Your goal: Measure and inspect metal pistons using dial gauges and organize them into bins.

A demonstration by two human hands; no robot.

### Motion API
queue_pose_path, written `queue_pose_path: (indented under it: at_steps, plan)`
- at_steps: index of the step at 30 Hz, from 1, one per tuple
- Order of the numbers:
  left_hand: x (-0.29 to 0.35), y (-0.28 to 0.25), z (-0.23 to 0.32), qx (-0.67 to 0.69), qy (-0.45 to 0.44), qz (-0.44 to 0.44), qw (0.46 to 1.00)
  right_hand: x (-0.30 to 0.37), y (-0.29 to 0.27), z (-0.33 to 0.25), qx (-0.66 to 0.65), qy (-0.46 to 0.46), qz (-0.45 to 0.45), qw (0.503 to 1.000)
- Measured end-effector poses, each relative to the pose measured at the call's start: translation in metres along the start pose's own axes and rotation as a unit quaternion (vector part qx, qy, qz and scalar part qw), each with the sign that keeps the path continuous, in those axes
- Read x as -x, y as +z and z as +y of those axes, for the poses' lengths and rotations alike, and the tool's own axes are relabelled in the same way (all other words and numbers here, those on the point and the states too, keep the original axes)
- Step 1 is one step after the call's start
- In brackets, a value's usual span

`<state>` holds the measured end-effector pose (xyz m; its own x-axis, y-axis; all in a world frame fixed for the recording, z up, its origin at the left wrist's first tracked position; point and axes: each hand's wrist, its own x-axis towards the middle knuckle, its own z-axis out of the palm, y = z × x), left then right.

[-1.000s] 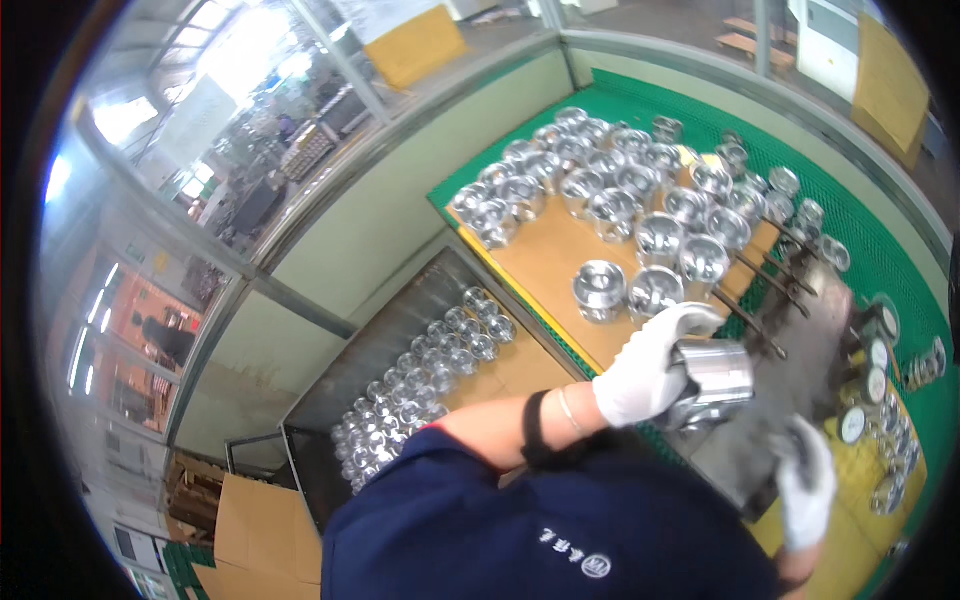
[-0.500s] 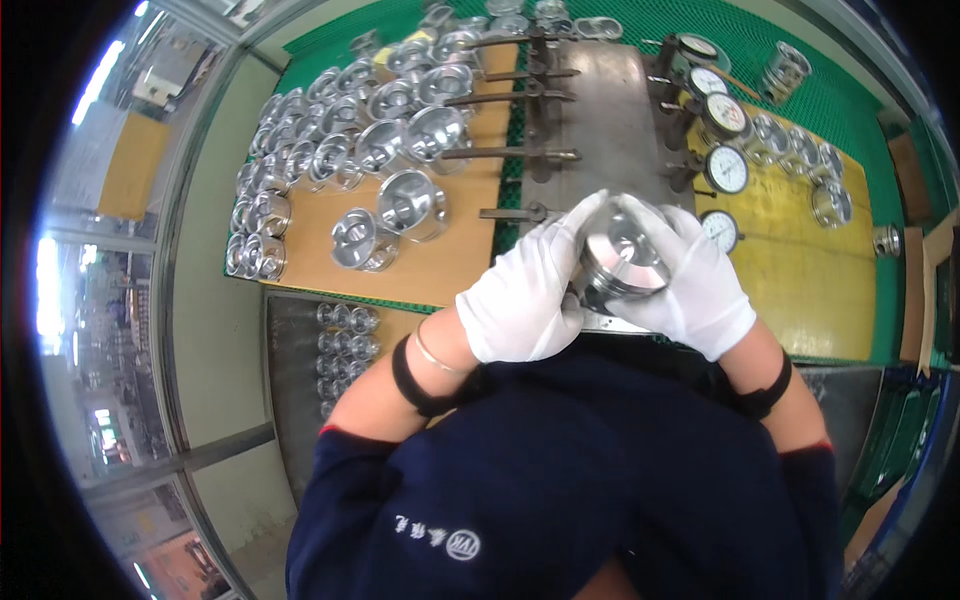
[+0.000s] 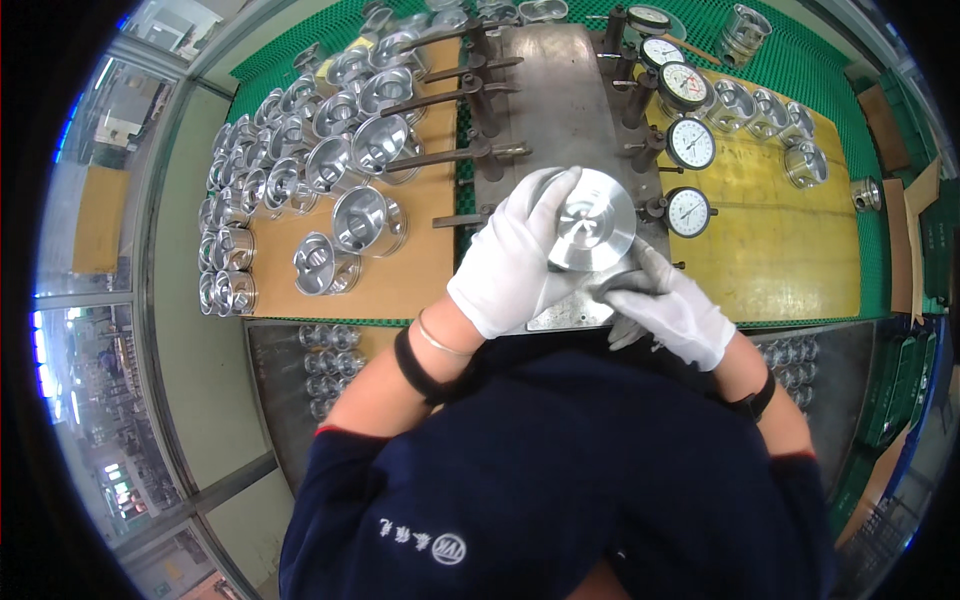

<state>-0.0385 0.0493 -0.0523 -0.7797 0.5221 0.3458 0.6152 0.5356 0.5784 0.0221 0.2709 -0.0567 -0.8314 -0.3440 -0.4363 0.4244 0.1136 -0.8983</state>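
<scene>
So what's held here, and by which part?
A metal piston: the left hand grips its left side; the right hand is near its lower edge.

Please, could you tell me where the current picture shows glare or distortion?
Head view: bright reflections on the metal part in the left hand; head view: washed-out brightness at the left window panes; head view: the window frame bends near the dark rim.

wht gloved fingers [image 3: 542, 208], silver piston [image 3: 597, 218] w/ ring pattern, grn mesh mat [image 3: 800, 62], yel board [image 3: 775, 235]
</scene>
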Motion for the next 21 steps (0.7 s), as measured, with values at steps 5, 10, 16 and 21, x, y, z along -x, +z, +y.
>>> queue_pose_path:
  at_steps: [5, 10, 16, 21]
  plan:
    - [-0.014, 0.005, -0.009, 0.052, 0.003, 0.008, 0.999, -0.003, 0.000, 0.003, -0.050, 0.026, -0.003, 0.998]
    - [-0.015, 0.006, -0.012, 0.044, 0.020, 0.029, 0.998, -0.005, -0.002, 0.000, -0.020, 0.034, -0.018, 0.999]
    - [-0.016, 0.008, -0.012, 0.034, 0.010, 0.028, 0.999, -0.007, -0.001, 0.001, -0.030, 0.034, -0.014, 0.999]
    - [-0.017, 0.007, -0.010, 0.019, 0.023, 0.035, 0.999, -0.006, 0.003, -0.009, -0.084, 0.078, -0.010, 0.993]
